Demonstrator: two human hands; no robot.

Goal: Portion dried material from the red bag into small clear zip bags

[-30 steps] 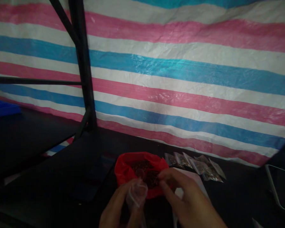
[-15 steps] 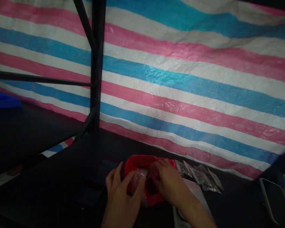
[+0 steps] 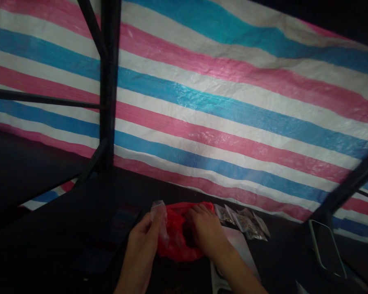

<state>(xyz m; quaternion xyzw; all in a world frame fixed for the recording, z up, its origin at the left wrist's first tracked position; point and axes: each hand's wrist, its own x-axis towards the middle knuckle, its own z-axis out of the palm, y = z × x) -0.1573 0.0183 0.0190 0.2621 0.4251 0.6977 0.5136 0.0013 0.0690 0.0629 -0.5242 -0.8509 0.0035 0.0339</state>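
My left hand [image 3: 144, 243] is closed, pinching a small clear plastic bag [image 3: 160, 216] at the left side of an open red plastic bag [image 3: 174, 237]. Into the red bag reaches my right hand [image 3: 204, 228], its fingers bent down. The fingertips are hidden in the dark inside, so whether they grip anything does not show. Under my right forearm lies a flat silver-grey device [image 3: 239, 241], partly covered. Just behind it, several small clear bags with brownish contents [image 3: 248, 224] lie overlapping on the black table.
A phone [image 3: 326, 249] leans at the right. Red, white and blue striped sheeting [image 3: 217, 118] hangs behind the black table [image 3: 129, 183]. A black frame post [image 3: 108, 90] with braces stands at the left, and another slanted bar [image 3: 346, 185] at the right.
My left hand has drawn the clear bag up and left, out from over the red bag. My right hand stays in the red bag. The view has shifted to the right.
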